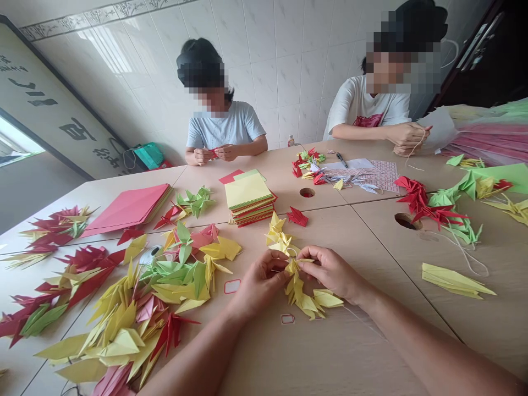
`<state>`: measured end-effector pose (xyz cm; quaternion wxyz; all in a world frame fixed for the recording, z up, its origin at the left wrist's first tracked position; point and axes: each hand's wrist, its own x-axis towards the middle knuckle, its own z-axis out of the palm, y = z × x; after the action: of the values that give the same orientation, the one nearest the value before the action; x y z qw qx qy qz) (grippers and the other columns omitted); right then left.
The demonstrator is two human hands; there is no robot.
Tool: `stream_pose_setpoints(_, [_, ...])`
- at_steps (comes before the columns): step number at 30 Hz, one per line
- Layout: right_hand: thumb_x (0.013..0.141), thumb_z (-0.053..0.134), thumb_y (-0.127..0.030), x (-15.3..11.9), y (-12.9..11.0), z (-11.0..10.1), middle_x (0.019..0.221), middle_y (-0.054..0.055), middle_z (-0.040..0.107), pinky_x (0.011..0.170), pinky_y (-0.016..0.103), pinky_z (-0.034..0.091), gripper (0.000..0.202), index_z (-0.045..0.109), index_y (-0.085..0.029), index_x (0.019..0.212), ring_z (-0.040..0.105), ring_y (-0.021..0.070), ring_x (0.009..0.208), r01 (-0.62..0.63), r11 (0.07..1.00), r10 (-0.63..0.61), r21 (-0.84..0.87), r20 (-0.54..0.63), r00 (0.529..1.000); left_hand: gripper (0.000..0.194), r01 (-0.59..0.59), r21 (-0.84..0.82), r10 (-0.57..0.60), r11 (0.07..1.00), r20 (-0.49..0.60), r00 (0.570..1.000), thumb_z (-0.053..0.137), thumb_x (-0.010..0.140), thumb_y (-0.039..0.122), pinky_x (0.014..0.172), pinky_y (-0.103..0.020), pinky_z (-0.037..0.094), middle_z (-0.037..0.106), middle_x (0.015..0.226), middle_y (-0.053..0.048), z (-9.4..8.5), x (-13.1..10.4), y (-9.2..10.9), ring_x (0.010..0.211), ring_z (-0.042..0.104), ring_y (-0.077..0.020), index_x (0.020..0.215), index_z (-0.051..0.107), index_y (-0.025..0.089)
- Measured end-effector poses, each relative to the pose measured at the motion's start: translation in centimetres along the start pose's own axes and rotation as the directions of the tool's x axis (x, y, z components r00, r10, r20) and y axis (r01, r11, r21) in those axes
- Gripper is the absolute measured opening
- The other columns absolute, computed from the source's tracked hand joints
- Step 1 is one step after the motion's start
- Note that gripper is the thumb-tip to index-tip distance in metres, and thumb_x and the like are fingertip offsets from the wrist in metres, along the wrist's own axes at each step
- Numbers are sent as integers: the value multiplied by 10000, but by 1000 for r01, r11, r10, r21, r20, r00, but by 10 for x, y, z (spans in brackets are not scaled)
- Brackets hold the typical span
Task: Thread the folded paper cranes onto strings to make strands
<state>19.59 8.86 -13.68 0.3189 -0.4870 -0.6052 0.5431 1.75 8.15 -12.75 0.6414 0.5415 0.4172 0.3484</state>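
Pinching yellow paper cranes (303, 294), 2 hands' fingers (284, 263) (307, 260) work above a wooden table (350, 352) beside tiled walls (264, 60).

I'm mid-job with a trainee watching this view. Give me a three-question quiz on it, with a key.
1. True or false: the left hand and right hand are both at the yellow folded-paper chain.
2. What colour tops the smaller paper stack? A) red B) yellow C) blue
3. Fill in: the loose yellow folded bundle lies to the ____ of the right hand.
Key: 1 true; 2 B; 3 right
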Motion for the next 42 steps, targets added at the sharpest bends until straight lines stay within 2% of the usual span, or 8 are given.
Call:
stream_pose_setpoints(4, [816,495,-301,-1,-3,0,688,-16,513,541,203,368,151,546,-160,801,456,95,606,-3,999,3,37,20,1000,201,1,74,4,997,-73,997,610,761,264,692,-229,437,611,817,-25,0,-1,-1,744,555,-119,925,545,170])
stream_pose_setpoints(8, [806,498,-278,0,-1,0,726,3,563,590,219,392,144,574,-156,811,492,114,652,48,997,-48,-53,14,999,138,4,284,49,959,-179,983,574,750,220,635,-220,415,641,841,-29,2,-4,-3,732,546,-131,881,594,181])
stream_pose_setpoints(11, [804,502,-282,-2,-1,1,783,23,613,611,224,405,158,598,-158,831,527,137,709,61,991,-61,-119,5,998,135,35,435,79,900,-242,967,540,739,176,566,-206,369,634,741,8,2,-3,-5,619,497,-105,844,622,201])
stream_pose_setpoints(14, [804,516,-303,-4,-2,3,801,28,636,604,220,404,187,622,-159,857,543,142,716,47,987,-45,-150,20,999,124,26,375,63,927,-223,973,526,738,179,569,-208,388,606,676,15,2,-1,-7,612,516,-109,829,609,193])
stream_pose_setpoints(18, [783,562,-347,-4,-3,4,713,11,618,573,213,376,203,628,-156,765,520,128,662,27,984,-21,-174,33,999,99,26,258,20,966,-174,985,576,716,215,616,-231,442,632,743,-16,2,0,-7,689,573,-140,804,591,172])
stream_pose_setpoints(24, [762,586,-346,0,-3,-1,610,-19,537,499,202,294,210,598,-150,687,416,92,563,0,979,-1,-204,-5,1000,184,82,182,-55,980,-147,988,638,677,242,639,-253,456,647,775,-43,0,0,-8,706,585,-157,831,596,151])
stream_pose_setpoints(30, [739,621,-404,-2,-3,-2,554,-48,430,456,195,232,274,562,-148,664,301,70,511,-14,988,20,-151,41,999,162,82,241,-44,967,-160,986,661,667,281,570,-220,411,608,685,-10,-3,2,-10,626,533,-125,730,580,155])
stream_pose_setpoints(42, [743,601,-502,-3,-7,-2,589,-33,432,470,204,244,359,556,-150,689,324,85,539,24,986,-18,-167,39,999,238,93,230,-54,969,-172,984,655,682,342,479,-198,285,499,561,26,0,1,-2,517,387,-77,650,528,144])
